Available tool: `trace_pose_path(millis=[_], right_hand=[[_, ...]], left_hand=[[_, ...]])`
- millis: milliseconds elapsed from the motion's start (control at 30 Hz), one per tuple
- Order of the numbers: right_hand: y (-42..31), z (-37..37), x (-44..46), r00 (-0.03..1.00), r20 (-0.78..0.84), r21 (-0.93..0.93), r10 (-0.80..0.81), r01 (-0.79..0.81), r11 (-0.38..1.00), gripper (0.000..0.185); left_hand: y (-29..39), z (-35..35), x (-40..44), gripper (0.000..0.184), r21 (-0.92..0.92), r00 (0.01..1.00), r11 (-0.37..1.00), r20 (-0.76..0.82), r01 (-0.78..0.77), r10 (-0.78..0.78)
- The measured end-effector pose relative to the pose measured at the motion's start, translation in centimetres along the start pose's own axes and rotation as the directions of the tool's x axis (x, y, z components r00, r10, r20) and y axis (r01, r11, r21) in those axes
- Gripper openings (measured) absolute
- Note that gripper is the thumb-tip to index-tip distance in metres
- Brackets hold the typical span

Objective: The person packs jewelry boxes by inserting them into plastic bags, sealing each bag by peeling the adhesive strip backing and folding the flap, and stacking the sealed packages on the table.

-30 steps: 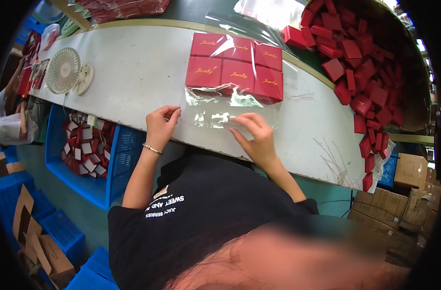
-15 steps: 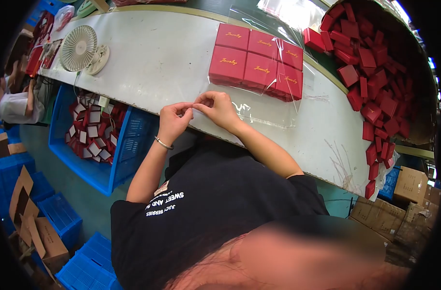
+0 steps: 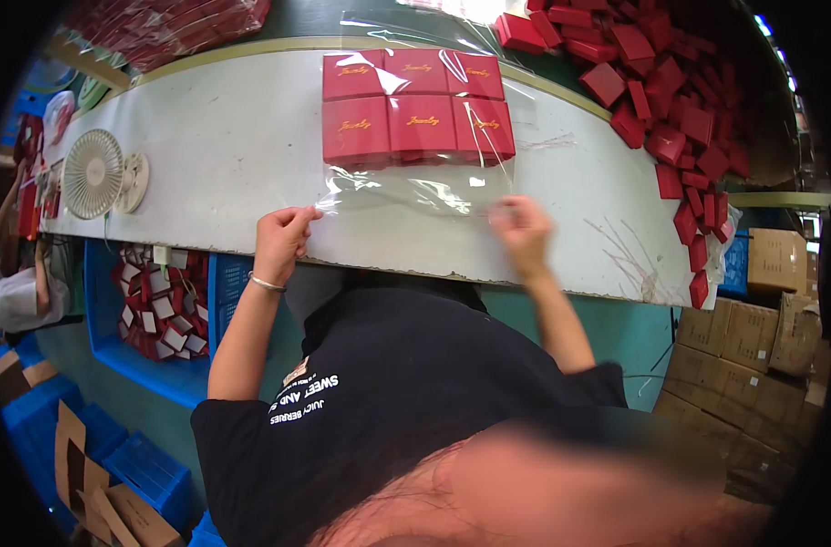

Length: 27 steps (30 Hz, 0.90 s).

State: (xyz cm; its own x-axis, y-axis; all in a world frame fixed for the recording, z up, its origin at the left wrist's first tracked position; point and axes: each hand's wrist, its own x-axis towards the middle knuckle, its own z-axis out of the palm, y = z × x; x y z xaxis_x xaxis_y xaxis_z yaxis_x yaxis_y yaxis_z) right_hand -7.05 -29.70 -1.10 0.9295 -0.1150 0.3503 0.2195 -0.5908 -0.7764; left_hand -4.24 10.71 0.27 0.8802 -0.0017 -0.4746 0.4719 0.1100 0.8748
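Observation:
A clear plastic bag (image 3: 406, 193) lies on the worktable around a block of red jewelry boxes (image 3: 423, 123), set in two rows with gold "Jewelry" lettering on their lids. The bag's open-looking edge spreads toward me. My left hand (image 3: 286, 242), with a bracelet at the wrist, is closed in a pinch on the near left corner of the bag. At the near right corner, my right hand (image 3: 523, 235) is closed with its fingertips at the plastic; motion blurs it somewhat.
A small fan (image 3: 94, 173) stands on the left of the worktable (image 3: 224, 137). Loose red boxes (image 3: 680, 118) are heaped at the right. Below the table edge sits a blue crate (image 3: 228, 301) of boxes. Thin ties (image 3: 627, 255) lie at right. Cartons (image 3: 734, 337) are stacked lower right.
My hands, together near the table edge before, have moved apart to the bag's two near corners. The bag's near edge is spread between them. The view has shifted to the right.

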Motion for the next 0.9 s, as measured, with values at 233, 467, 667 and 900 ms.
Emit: trace_pose_path(millis=[233, 467, 667, 900], right_hand=[[18.4, -37.3, -9.5, 0.656, -0.565, -0.768, 0.500, -0.639, -0.030, 0.025], [16.3, -40.2, -0.9, 0.632, -0.559, -0.828, 0.536, -0.461, -0.321, 0.036], [2.0, -14.4, 9.3, 0.697, 0.449, -0.635, -0.559, 0.689, 0.348, 0.043], [4.9, -7.3, 10.0, 0.257, 0.603, -0.301, -0.755, 0.950, 0.083, 0.016]], left_hand=[[1.0, -2.3, 0.8, 0.026, 0.288, 0.998, 0.955, 0.018, -0.064, 0.061], [7.4, -3.4, -0.8, 0.030, 0.836, 0.444, -0.089, 0.374, -0.542, 0.814], [9.0, -0.7, 1.5, 0.056, 0.398, 0.190, -0.780, 0.917, -0.484, 0.350], [6.7, -1.7, 4.3, 0.032, 0.211, 0.108, -0.771, 0.977, -0.601, 0.183]])
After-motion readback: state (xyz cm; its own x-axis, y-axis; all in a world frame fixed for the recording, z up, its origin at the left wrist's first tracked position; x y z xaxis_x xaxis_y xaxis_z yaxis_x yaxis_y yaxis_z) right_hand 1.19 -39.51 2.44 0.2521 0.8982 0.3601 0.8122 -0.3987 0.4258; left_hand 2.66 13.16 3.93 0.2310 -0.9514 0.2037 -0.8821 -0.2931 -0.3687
